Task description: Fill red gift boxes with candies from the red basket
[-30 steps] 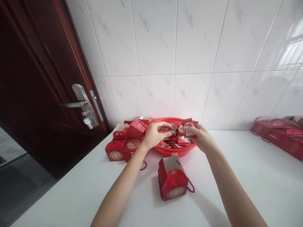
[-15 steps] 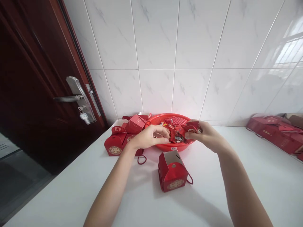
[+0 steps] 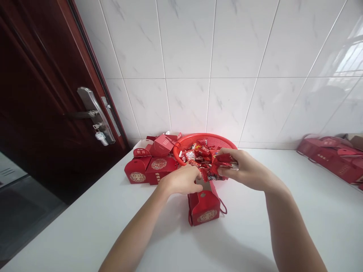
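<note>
A red gift box (image 3: 205, 211) with a gold emblem and cord handles stands on the white table, its top open. Over the left edge of its opening is my left hand (image 3: 183, 180), thumb and fingers apart and nothing visible in it; whether it touches the box I cannot tell. My right hand (image 3: 241, 168) is closed on several red-wrapped candies (image 3: 217, 168), held above the back of the box. Just behind, a red plastic basket (image 3: 198, 136) holds many wrapped candies (image 3: 198, 151).
More red gift boxes (image 3: 154, 166) are piled left of the basket. Further boxes (image 3: 329, 156) line the wall at the right. A dark red door (image 3: 42, 94) with keys (image 3: 101, 138) in its lock stands at the left, beside the white table (image 3: 283, 211).
My right hand has come toward me from the basket with the candies, now above the box. My left hand has moved down from the basket to the box's opening.
</note>
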Motion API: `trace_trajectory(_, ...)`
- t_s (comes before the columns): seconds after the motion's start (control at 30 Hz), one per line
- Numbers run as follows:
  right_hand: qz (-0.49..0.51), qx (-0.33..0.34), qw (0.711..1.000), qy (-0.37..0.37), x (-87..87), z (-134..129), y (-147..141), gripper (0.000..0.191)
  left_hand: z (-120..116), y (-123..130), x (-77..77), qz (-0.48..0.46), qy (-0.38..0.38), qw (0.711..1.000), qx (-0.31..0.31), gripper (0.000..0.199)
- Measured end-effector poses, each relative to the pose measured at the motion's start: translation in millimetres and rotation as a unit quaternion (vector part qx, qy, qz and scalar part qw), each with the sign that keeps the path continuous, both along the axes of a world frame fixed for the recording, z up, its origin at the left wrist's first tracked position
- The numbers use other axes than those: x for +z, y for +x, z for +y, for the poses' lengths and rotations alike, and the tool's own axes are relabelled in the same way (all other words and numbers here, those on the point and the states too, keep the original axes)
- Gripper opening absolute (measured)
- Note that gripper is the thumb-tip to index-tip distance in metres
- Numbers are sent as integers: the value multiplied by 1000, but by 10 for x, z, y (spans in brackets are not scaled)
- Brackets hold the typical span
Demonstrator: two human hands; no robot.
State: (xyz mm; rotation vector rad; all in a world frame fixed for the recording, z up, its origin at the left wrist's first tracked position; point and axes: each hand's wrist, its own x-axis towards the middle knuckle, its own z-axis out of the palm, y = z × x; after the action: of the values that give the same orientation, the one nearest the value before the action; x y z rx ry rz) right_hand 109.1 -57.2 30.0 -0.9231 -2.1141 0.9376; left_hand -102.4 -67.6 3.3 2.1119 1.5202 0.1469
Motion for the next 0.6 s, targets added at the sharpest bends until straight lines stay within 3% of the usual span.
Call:
trace_trajectory(0.27, 9, 0, 1000, 16, 4, 8, -6, 8, 38, -20, -8, -40, -19, 999, 9, 28)
trace_trajectory(0.5, 25, -16, 999, 22, -9, 37, 6, 10, 17, 70, -84, -5, 33, 998, 46, 35)
trace_trajectory(0.6, 9, -37, 999, 33, -12, 44, 34, 9, -6, 63, -73, -5, 47, 999, 25, 36)
